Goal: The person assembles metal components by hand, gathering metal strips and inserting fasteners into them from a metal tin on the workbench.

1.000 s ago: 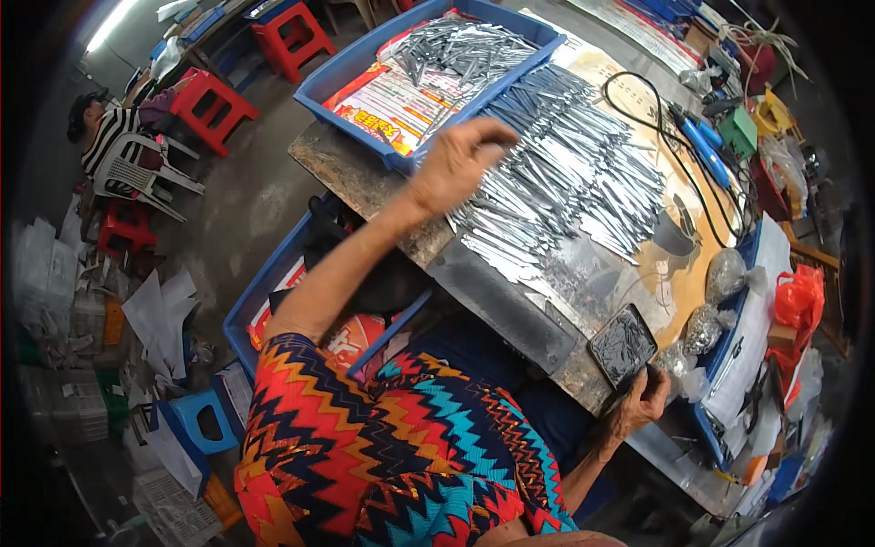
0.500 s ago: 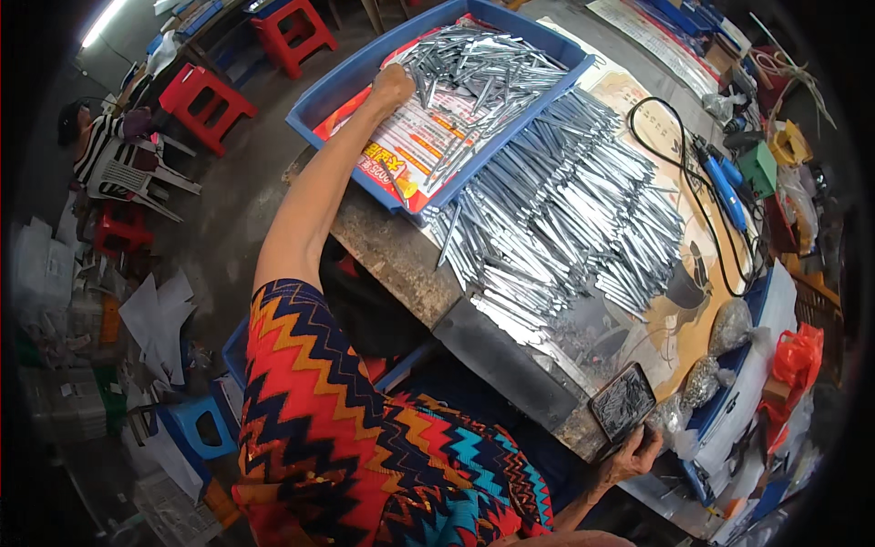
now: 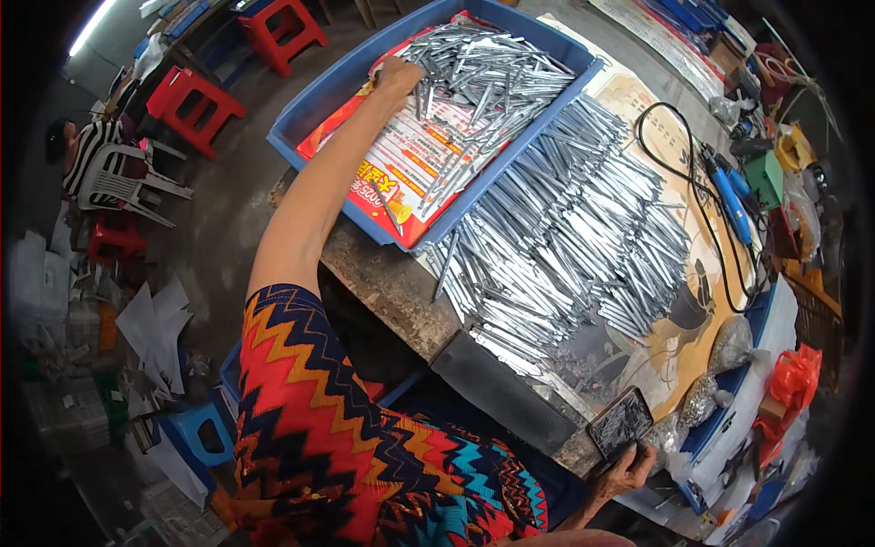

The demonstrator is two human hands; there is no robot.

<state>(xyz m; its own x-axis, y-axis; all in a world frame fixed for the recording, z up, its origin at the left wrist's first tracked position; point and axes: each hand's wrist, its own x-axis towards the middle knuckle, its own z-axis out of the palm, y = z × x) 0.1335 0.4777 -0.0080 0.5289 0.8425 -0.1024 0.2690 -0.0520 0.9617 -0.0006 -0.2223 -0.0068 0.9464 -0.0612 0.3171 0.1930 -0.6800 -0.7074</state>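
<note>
While silver rods (image 3: 565,237) cover the table (image 3: 383,278), left hand (image 3: 401,73) fingers hidden, right hand (image 3: 629,469) grips phone (image 3: 620,421).

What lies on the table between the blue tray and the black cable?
In the head view, a wide heap of silvery metal strips fills the stretch between blue tray and black cable.

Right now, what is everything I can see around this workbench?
Metal strips: a large heap, silvery, spread across the bench.
Metal strips in tray: a smaller pile, silvery.
Tray: one, blue, far left of the bench, lined with a red printed sheet.
Hand tool: one, blue, with a black cable, right side.
Stools: two, red, on the floor.
Phone: one, dark, near bench edge.
Left hand: reaching into the tray's pile.
Right hand: touching the phone.
</note>
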